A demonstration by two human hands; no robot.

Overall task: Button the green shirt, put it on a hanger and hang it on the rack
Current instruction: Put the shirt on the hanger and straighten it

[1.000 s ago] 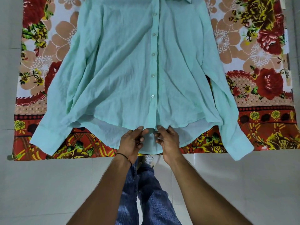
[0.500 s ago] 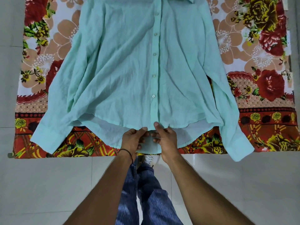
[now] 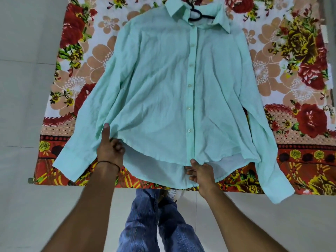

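A pale tiled floor point(image 3: 27, 106) is seen on every side; a floral cloth point(image 3: 300, 70) in red, tan and yellow is spread flat upon it; the cloth's far edge is cut off by the top of the frame. The green shirt point(image 3: 163, 88) is laid front up on the cloth, collar away from the person, placket closed down the middle, sleeves splayed outward. A dark hanger point(image 3: 198, 15) is glimpsed inside the open collar; most of it is hidden under the fabric, and its hook is cut off. The front hem is pinched near the side seam by the left hand point(image 3: 111, 151), thumb pressed on top, fingers curled beneath; the hem at the foot of the placket is gripped by the right hand point(image 3: 200, 171), its fingertips partly hidden by the cloth. Blue jeans point(image 3: 156, 224) are seen between the forearms.
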